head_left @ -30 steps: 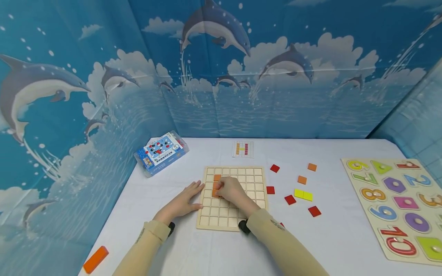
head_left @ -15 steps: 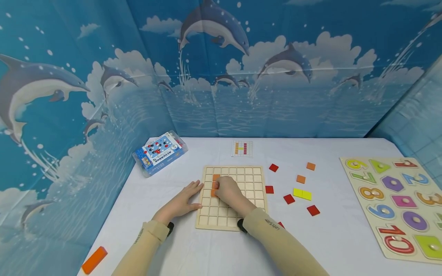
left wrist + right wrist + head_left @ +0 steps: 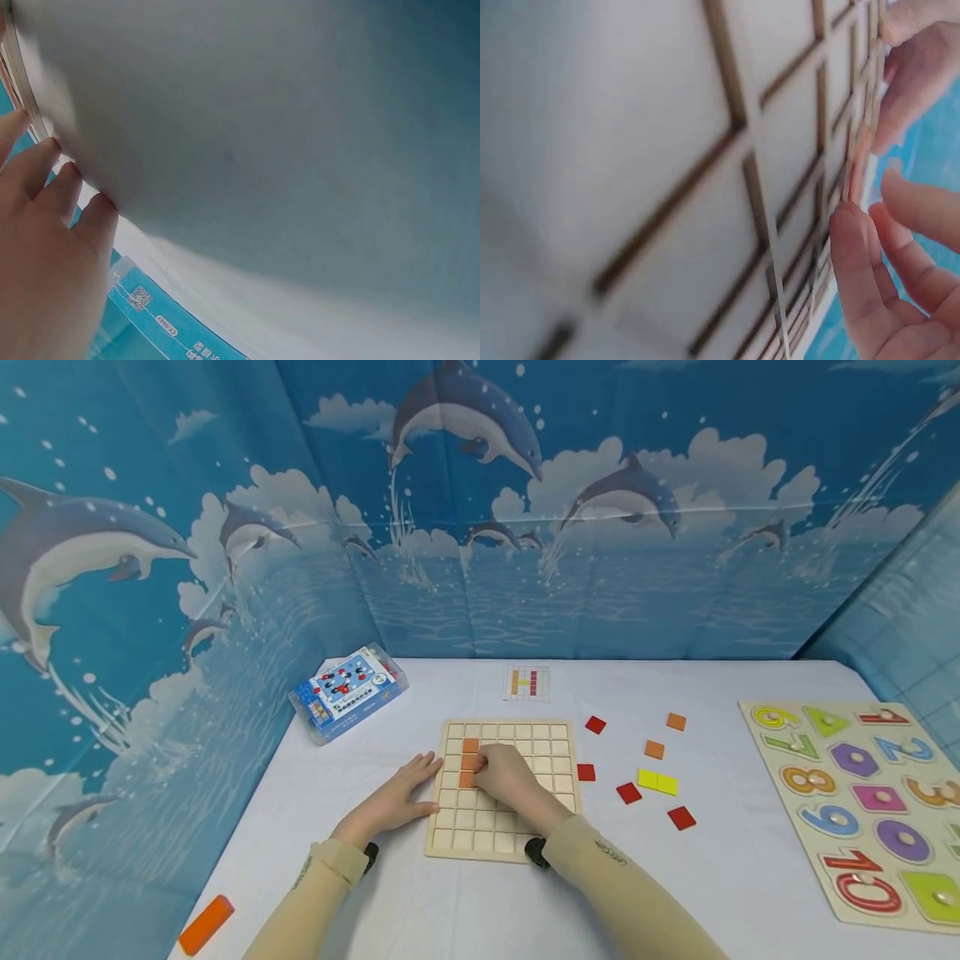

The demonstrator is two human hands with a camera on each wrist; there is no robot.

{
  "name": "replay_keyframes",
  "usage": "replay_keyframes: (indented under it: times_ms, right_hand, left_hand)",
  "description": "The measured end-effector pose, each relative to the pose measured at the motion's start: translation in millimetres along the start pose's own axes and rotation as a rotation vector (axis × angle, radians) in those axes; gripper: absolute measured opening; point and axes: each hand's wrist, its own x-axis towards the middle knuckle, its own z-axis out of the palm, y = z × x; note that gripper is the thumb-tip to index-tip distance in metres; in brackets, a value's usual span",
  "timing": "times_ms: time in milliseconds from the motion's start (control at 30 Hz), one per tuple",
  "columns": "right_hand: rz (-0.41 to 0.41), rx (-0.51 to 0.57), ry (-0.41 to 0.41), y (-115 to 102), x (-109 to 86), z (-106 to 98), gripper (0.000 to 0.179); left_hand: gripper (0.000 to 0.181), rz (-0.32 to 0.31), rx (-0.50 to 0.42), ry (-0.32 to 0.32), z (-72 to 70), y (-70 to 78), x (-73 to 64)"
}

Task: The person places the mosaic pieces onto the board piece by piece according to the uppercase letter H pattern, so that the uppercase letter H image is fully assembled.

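Three orange square tiles [image 3: 469, 763] form a column in the upper left cells of the wooden grid board [image 3: 483, 842]. My right hand [image 3: 510, 774] is over the board, just right of this column. In the right wrist view its bent fingers [image 3: 853, 247] rest at the grid beside the orange tiles [image 3: 860, 161], with the thumb [image 3: 922, 210] apart from them and nothing pinched between. My left hand [image 3: 393, 797] lies flat on the table with spread fingers at the board's left edge. In the left wrist view its fingertips [image 3: 97, 214] point at the board's side.
Right of the board lie loose red tiles [image 3: 628, 792], two orange tiles [image 3: 655, 749] and two yellow tiles [image 3: 657, 782]. A pattern card [image 3: 527, 683] is behind the board. A blue box [image 3: 348, 692], an orange block [image 3: 206, 926] and a number puzzle board [image 3: 862, 810] lie further out.
My right hand has shifted slightly right, off the orange column, so the middle and lower tiles show more fully. My left hand has stayed in place.
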Motion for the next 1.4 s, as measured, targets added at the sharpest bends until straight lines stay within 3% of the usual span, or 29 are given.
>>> replay_keyframes:
  times_ms: [133,300,533,733,967,1200,1400]
  right_hand:
    - [0.028,0.057,0.012,12,-4.3,-21,0.010]
    - [0.085,0.105,0.059,37,-8.4,-68,0.019]
    - [0.233,0.140,0.115,92,-22.9,-126,0.034]
    - [0.360,0.169,0.146,139,-40.5,-159,0.048]
    - [0.450,0.247,0.164,174,-47.7,-175,0.058]
    - [0.490,0.279,0.190,185,-47.9,-174,0.058]
    - [0.495,0.249,0.151,187,-47.6,-171,0.054]
  left_hand:
    - [0.074,-0.008,0.001,0.000,0.8,0.0,-0.5]
    - [0.075,-0.005,0.007,-0.003,0.6,-0.9,0.0]
    - [0.075,0.000,0.015,-0.003,1.0,-2.0,0.7]
    - [0.075,-0.002,0.022,-0.006,0.0,-1.4,0.9]
    - [0.075,-0.013,0.017,-0.004,-2.1,-0.9,0.1]
    - [0.075,-0.004,0.005,-0.001,0.4,-3.0,0.6]
    - [0.075,-0.002,0.001,0.005,2.3,-4.3,1.6]
